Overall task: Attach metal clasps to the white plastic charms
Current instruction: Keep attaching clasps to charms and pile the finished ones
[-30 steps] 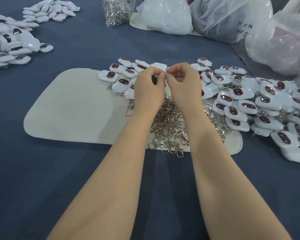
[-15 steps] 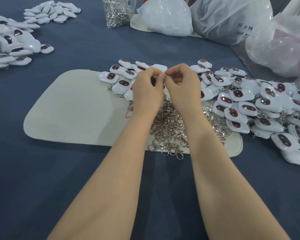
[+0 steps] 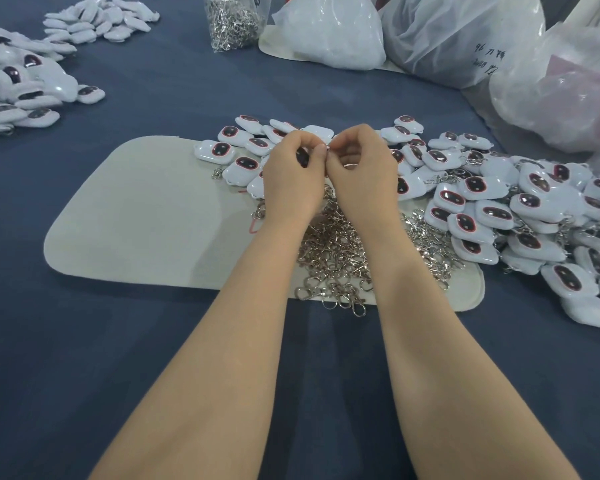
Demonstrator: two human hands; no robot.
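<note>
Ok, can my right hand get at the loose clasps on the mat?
Probably yes. The clasp pile lies uncovered close beneath the right hand on the mat, but that hand and the left hand are pinching a charm, so it must let go first.

White charms [image 3: 482,202] with dark, red-rimmed oval faces lay heaped, mostly face up, along the far and right edges of a pale mat [image 3: 136,220]. Silver clasps [image 3: 333,258] lay tangled just nearer.

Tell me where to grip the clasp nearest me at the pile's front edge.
Take your grip on the oval loop, from above on the near side: the clasp lies flat on the mat, jutting clear of the pile toward you.
</note>
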